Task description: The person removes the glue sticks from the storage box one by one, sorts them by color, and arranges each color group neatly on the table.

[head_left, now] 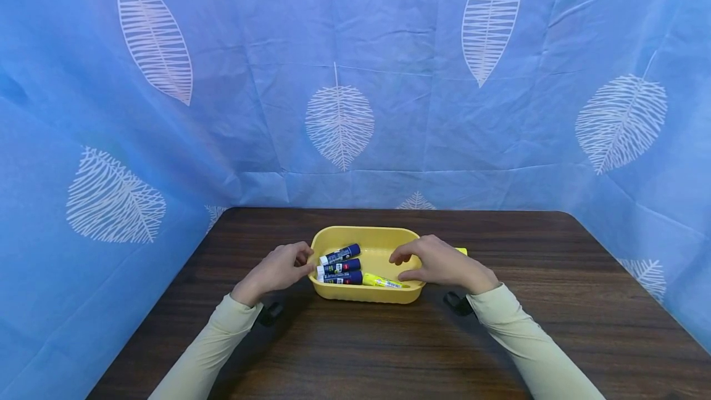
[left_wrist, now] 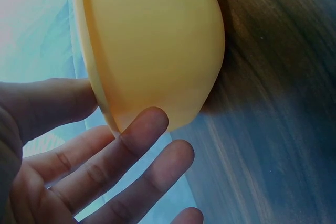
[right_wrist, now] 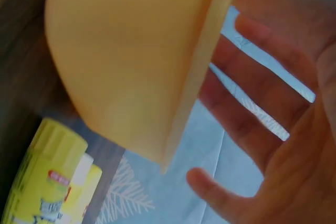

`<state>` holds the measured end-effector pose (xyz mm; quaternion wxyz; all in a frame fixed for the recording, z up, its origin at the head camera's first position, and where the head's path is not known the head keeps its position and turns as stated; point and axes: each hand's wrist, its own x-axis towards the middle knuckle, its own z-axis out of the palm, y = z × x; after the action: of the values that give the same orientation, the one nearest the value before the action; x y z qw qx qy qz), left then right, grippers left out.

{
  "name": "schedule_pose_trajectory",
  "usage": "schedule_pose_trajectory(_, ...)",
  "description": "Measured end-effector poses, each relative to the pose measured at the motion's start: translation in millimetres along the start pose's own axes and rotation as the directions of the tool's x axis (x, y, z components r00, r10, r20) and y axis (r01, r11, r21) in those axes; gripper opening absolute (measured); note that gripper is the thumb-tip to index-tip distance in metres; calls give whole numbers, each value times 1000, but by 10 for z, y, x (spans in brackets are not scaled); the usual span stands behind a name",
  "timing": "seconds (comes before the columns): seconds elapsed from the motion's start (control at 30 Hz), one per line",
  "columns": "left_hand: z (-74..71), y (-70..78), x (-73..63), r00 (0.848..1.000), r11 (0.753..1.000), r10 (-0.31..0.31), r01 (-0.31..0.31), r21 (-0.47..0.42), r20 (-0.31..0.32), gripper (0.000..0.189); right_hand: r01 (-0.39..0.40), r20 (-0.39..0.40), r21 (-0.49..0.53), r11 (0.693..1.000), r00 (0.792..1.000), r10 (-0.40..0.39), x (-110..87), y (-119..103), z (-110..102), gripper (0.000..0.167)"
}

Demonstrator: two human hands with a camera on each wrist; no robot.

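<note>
A yellow plastic basket (head_left: 366,294) stands on the table. At its left end lie three dark blue glue sticks (head_left: 340,254) with white ends; a yellow glue stick (head_left: 384,281) lies by the near wall. My left hand (head_left: 280,267) is at the left end, its thumb and index fingertips right at the rim in the left wrist view and the other fingers loosely extended outside the wall. My right hand (head_left: 439,262) hovers over the right end, fingers spread and bent over the rim, nothing between them.
Outside the basket, beyond my right hand, yellow glue sticks (right_wrist: 44,177) stand on the dark wooden table (head_left: 355,350), mostly hidden in the head view. A blue cloth (head_left: 389,122) with white leaf prints hangs behind the table and along both sides.
</note>
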<state>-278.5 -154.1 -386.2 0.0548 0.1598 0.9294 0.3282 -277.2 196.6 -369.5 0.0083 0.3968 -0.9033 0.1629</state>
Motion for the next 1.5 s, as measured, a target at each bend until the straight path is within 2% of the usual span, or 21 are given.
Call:
schedule_pose_trajectory(0.2, -9, 10, -7, 1000, 1000, 0, 0, 6, 1, 30, -11, 53, 64, 998, 999, 8, 74, 38, 57, 29)
schedule_pose_trajectory(0.4, -7, 13, -9, 1000, 1000, -1, 1, 8, 1, 31, -15, 76, 56, 998, 997, 11, 104, 70, 115, 26)
schedule_pose_trajectory(0.53, -8, 7, -5, 1000, 1000, -4, 4, 7, 1, 31, -54, 91, 55, 997, 995, 49, 120, 67, 149, 25)
schedule_pose_trajectory(0.8, 2, 4, 1, 1000, 1000, -15, 15, 3, -4, 30, -73, 87, 69, 995, 994, 67, 151, 72, 189, 18)
schedule_pose_trajectory(1.03, -2, 5, 6, 1000, 1000, -3, 3, 12, -2, 29, -132, 147, 128, 983, 983, 112, 165, 95, 207, 16)
schedule_pose_trajectory(1.23, -3, 14, 3, 1000, 1000, -1, 1, 12, 3, 30, -157, 184, 136, 978, 974, 130, 164, 82, 197, 19)
schedule_pose_trajectory(1.37, 3, 19, -1, 1000, 1000, -17, 17, 0, 2, 30, -160, 204, 135, 978, 970, 130, 167, 79, 200, 19)
schedule_pose_trajectory(1.5, 7, 16, -3, 1000, 1000, -17, 17, -5, -2, 29, -128, 194, 134, 983, 976, 100, 165, 85, 203, 19)
